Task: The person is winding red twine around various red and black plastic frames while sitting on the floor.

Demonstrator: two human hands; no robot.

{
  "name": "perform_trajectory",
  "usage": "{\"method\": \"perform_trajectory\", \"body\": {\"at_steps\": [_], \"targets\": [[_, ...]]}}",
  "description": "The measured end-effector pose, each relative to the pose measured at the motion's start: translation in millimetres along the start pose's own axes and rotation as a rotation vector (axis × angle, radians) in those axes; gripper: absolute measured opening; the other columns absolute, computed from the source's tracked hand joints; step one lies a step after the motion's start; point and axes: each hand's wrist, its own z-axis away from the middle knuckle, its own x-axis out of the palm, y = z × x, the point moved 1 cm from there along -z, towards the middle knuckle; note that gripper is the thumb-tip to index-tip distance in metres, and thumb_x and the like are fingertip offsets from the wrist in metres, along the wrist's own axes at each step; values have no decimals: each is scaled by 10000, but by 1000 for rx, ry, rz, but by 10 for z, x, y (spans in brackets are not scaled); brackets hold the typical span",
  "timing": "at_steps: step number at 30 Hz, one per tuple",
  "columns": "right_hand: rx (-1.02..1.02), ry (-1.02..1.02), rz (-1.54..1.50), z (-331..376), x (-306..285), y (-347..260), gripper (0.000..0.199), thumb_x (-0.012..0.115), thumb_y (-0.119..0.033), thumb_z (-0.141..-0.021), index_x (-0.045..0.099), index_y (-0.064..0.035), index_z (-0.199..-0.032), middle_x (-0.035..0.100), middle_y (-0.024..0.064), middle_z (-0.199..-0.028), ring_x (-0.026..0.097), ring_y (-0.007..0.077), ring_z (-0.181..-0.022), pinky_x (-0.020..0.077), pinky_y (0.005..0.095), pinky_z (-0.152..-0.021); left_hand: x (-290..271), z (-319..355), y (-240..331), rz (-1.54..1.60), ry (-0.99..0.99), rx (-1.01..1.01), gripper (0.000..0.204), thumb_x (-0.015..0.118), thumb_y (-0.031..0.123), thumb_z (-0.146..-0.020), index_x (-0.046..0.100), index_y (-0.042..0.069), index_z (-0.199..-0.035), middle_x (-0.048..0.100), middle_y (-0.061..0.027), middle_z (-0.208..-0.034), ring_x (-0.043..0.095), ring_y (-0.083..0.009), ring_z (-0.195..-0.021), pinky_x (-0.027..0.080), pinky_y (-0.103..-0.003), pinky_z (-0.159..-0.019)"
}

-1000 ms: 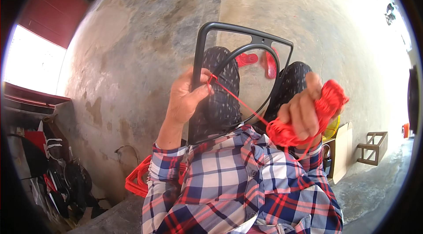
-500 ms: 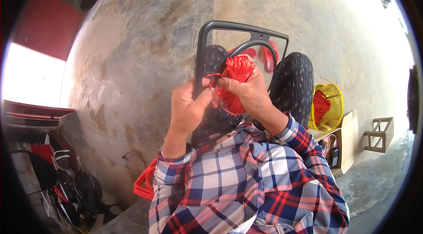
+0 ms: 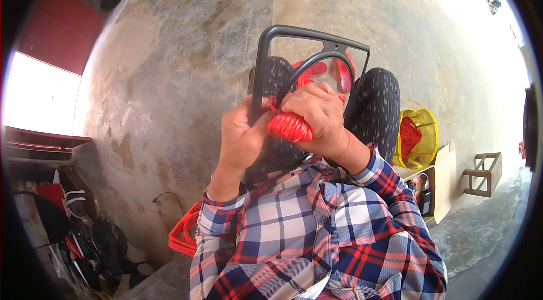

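A dark grey tubular frame with a curved inner bar stands upright between my knees. My right hand is closed around a thick bundle of red plastic cord, held just inside the frame's left side. My left hand closes on the frame's left bar, its thumb and fingertips next to a small loop of red cord there. Part of the bundle lies hidden under my right fingers, and I cannot make out exactly how the cord runs round the bar.
Red slippers show beyond the frame. To the right stand a yellow basket holding red cord, an open cardboard box and a small wooden stool. A red plastic basket sits at my left, near dark clutter.
The cord bundle has turned, its end now pointing down and left toward me. My right hand has rolled over the top of it. The loose red loop by my left hand has become smaller.
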Motion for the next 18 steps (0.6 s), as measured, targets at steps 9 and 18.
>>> {"method": "perform_trajectory", "body": {"at_steps": [9, 18], "targets": [[117, -39, -92, 32, -19, -49, 386, 794, -75, -611, 590, -106, -937, 641, 34, -802, 632, 224, -710, 461, 331, -673, -44, 35, -70, 62, -27, -21, 296, 592, 2, -908, 575, -47, -1200, 688, -76, -966, 619, -93, -781, 514, -254, -688], [714, 200, -1454, 96, -644, 233, 305, 638, -103, -792, 512, -65, -1068, 590, 47, -720, 591, 188, -607, 495, 299, -631, -106, 43, -159, 105, -4, 32, 276, 600, 78, -921, 560, -52, -1161, 683, -202, -931, 643, -178, -648, 524, -295, -604]]}}
